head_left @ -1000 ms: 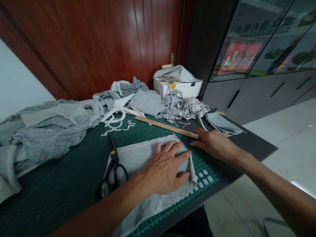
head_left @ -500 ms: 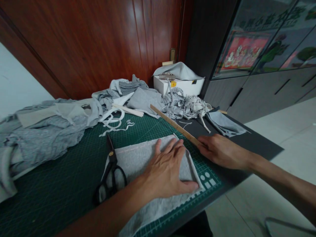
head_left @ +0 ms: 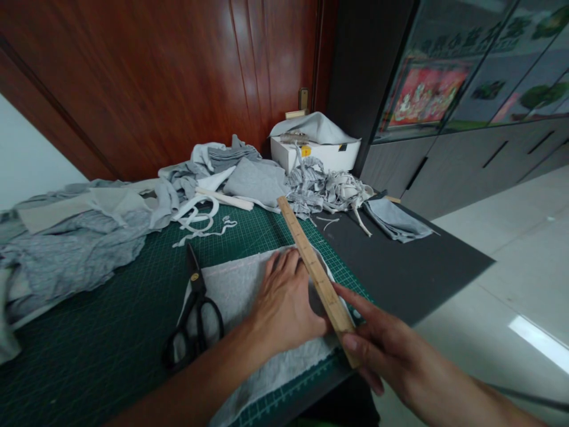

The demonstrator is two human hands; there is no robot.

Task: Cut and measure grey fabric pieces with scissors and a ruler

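A wooden ruler (head_left: pixel 312 267) slants across the right edge of a grey piece of cloth (head_left: pixel 231 279) on the green cutting mat (head_left: pixel 111 302). Its near end is between the thumb and fingers of my right hand (head_left: pixel 382 344), with the index finger stretched along its right side. My left hand (head_left: pixel 284 302) lies open and flat on the cloth, its fingers and thumb close to the ruler's left edge; whether they touch it I cannot tell. Black-handled scissors (head_left: pixel 195 314) lie left of my left hand, partly over the cloth's edge.
Heaped grey fabric (head_left: pixel 80 237) runs along the mat's back and left. White strips (head_left: pixel 200 219) lie before it. Farther right are tangled grey scraps (head_left: pixel 342 190), a white box (head_left: pixel 311 154) topped with cloth, and folded grey fabric (head_left: pixel 395 219) on the dark tabletop (head_left: pixel 400 267).
My right hand has taken hold of the ruler and brought it nearer, turning it from crosswise to lie along the cloth's right edge. My left hand's fingers have drawn closer together.
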